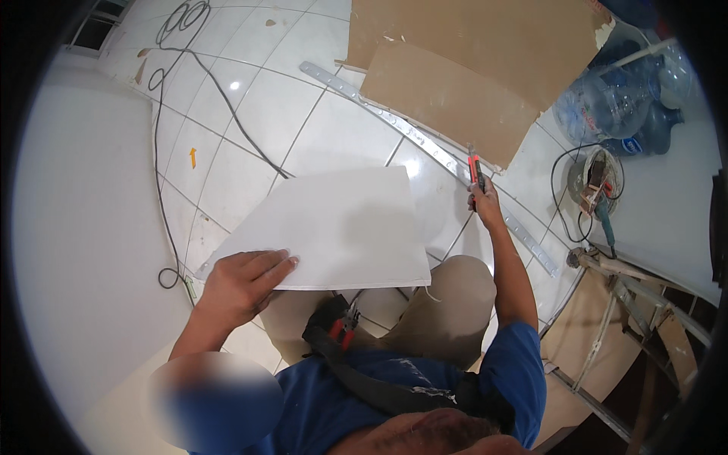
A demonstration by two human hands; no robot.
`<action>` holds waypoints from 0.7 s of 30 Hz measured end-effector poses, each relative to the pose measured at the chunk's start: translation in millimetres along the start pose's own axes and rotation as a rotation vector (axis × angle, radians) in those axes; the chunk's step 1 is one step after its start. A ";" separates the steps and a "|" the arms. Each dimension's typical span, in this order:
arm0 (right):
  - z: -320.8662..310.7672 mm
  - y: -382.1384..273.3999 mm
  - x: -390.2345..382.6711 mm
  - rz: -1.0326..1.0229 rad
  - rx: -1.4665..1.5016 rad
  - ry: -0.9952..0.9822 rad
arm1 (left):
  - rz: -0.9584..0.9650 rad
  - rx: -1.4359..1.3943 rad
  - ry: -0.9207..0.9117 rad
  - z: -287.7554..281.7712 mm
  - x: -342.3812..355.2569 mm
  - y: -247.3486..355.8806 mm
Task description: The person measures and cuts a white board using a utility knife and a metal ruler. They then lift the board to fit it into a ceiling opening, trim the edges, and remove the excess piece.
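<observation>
My left hand [243,284] grips the near left edge of a white board [341,220], fingers on its face, above my knees. My right hand [483,201], out beyond the board's right edge, is closed on a red-and-black utility knife [475,166], held pointing away from me. Below the knife, a long metal straightedge [349,91] runs diagonally over the white tiles beside brown boards [455,83]. Red-handled pliers [346,331] sit at a dark belt at my waist.
Black cable [254,140] snakes over the floor at left beside a white wall [91,227]. Large blue water bottles [591,106] stand at upper right, above a bucket [585,182] with power tools. A metal ladder [644,307] is at lower right.
</observation>
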State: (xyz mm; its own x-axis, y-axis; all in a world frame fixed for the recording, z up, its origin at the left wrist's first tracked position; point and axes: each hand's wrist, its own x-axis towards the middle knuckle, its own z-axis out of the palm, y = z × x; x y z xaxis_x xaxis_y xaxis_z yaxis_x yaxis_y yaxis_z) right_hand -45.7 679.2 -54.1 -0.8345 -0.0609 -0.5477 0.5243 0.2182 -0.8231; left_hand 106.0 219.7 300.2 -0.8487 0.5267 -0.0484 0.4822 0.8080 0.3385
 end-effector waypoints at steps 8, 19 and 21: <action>0.9 -47.5 -22.3 -0.507 -0.679 -0.244 | -0.222 0.092 -0.093 -2.3 18.3 26.3; 66.0 -4.3 -46.1 -0.647 -0.412 -0.041 | -0.265 0.103 -0.193 16.5 70.0 69.6; 72.9 -10.4 -40.2 -0.604 -0.441 -0.035 | -0.315 0.042 -0.184 15.5 76.8 80.4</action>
State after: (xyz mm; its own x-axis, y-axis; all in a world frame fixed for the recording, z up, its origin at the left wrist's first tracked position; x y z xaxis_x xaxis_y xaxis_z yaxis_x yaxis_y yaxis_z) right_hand -5.2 608.3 -34.5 -0.9457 -0.3237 -0.0300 -0.1466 0.5070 -0.8494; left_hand 82.9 329.2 309.1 -0.9055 0.2862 -0.3134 0.2156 0.9462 0.2413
